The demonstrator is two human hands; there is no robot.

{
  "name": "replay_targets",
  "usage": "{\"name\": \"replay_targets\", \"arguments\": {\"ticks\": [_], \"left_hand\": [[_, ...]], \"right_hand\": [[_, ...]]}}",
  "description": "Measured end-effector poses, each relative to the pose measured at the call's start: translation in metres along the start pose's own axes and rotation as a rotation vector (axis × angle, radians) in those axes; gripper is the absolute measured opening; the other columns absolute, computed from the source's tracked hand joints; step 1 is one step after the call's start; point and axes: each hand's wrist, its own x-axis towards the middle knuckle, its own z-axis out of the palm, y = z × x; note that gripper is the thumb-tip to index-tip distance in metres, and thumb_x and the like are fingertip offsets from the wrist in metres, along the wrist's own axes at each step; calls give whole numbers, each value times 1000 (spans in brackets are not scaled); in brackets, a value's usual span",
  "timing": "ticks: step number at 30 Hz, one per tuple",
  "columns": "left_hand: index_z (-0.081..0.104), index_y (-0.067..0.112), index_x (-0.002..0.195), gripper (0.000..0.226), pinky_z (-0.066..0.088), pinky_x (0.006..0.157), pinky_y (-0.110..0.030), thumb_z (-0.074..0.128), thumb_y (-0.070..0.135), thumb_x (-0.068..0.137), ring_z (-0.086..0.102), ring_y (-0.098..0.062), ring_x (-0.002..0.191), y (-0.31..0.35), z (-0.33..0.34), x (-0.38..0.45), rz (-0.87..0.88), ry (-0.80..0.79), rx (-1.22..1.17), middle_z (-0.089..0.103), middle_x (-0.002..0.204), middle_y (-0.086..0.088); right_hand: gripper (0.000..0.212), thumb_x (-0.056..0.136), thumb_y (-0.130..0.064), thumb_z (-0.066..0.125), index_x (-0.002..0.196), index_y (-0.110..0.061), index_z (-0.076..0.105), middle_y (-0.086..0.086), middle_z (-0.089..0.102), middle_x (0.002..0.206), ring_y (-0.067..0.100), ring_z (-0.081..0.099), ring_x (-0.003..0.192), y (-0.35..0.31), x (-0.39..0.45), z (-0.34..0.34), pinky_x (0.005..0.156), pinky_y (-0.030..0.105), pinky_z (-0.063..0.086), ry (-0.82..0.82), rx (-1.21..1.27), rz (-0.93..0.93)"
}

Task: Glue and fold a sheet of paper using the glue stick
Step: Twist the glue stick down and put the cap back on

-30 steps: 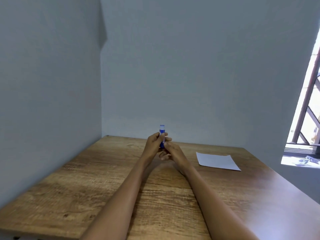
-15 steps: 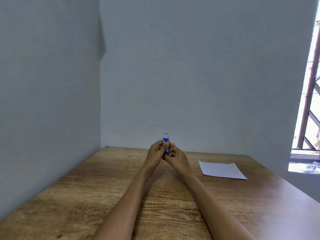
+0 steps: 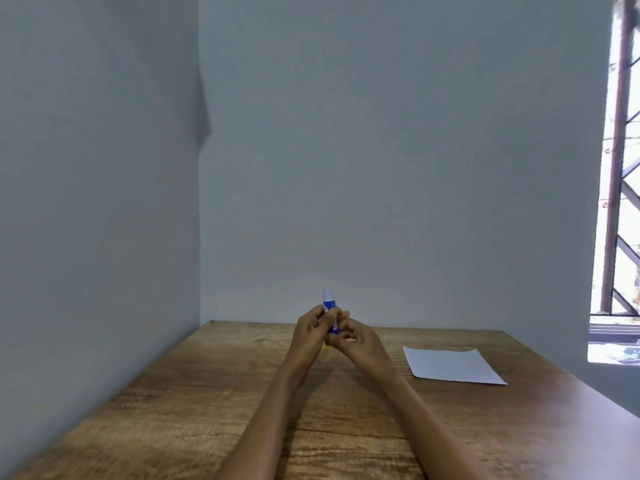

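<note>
1. A blue glue stick (image 3: 330,311) is held upright at the lower centre of the frame, its pale top end raised above the fingers and set against the grey wall (image 3: 398,150) behind.
2. The left hand (image 3: 311,332) is curled around the middle of the stick from the left side — the fingers are closed on the tube.
3. The right hand (image 3: 358,342) is seen just to the right of and below the left, touching it; its fingers are bent in towards the lower end of the stick, and whether that end is truly gripped cannot be told.
4. Both forearms are stretched out from the bottom edge of the frame and converge at the stick, above the wooden desk (image 3: 207,410).
5. A white sheet of paper (image 3: 452,365) is laid flat on the desk in the lower right of the frame — well apart from both hands, unfolded, with no visible marks.
6. A small yellowish spot is glimpsed on the desk just under the left hand; it is too small to be identified.
7. A barred window (image 3: 620,185) is seen at the right edge of the frame, brightly lit.
</note>
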Motion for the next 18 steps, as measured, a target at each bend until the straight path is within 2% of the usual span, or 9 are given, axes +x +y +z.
{"name": "replay_targets", "arguments": {"ticks": [2,4,5,7,8,10,12,15,18], "left_hand": [[63,-1,101,31,54,75,-18,53,27,94,69,-13,92,-2,2,0,19,-9,29,72,97,-9],[65,4,100,27,53,74,-16,53,27,94,69,-9,94,-3,1,1,27,-10,5,73,97,-4],[66,6,101,24,53,74,-16,53,26,94,69,-9,96,-3,0,2,25,-4,-16,74,98,-2],[66,10,102,22,54,73,-17,54,26,94,69,-8,97,-2,-2,2,24,8,-46,74,101,1],[66,12,103,22,55,72,-18,54,27,94,69,-8,95,-1,-3,2,20,12,-46,74,103,3],[66,13,104,22,55,68,-17,54,29,93,69,-7,93,-2,-4,2,10,13,-29,73,104,5],[66,13,102,20,53,70,-15,54,27,94,68,-6,97,-3,-5,2,13,9,-16,73,105,4],[67,14,101,18,52,74,-15,54,23,94,68,-7,99,-4,-2,0,26,-12,3,73,104,0],[68,13,99,20,55,79,-20,53,26,94,69,-16,94,-4,3,0,53,-42,46,72,97,-8]], "right_hand": [[23,69,-46,74,73,-30,57,-2,68,80,13,66,78,5,0,2,71,25,52,112,-35,-29],[28,67,-49,75,70,-30,53,1,69,85,15,67,83,8,1,6,77,34,54,142,5,-30],[23,73,-47,73,75,-33,55,-1,69,87,14,66,86,9,0,9,78,33,53,114,40,-35],[10,88,-42,61,98,-39,58,-10,68,95,7,64,92,8,0,13,76,22,51,8,49,-30],[17,93,-41,53,110,-40,57,-16,68,100,1,63,94,9,0,14,75,17,49,-50,38,-29],[23,97,-40,46,117,-38,57,-22,67,104,-6,61,97,10,-1,12,74,12,47,-112,24,-7],[20,95,-39,51,111,-35,63,-18,69,102,0,62,98,11,0,8,77,16,50,-96,-15,-15],[25,76,-54,65,90,-34,68,-12,67,91,5,63,84,13,3,4,75,29,54,86,-146,-16],[25,65,-60,66,79,-42,55,-17,59,85,-6,58,74,12,4,8,59,20,44,222,-249,-31]]}}
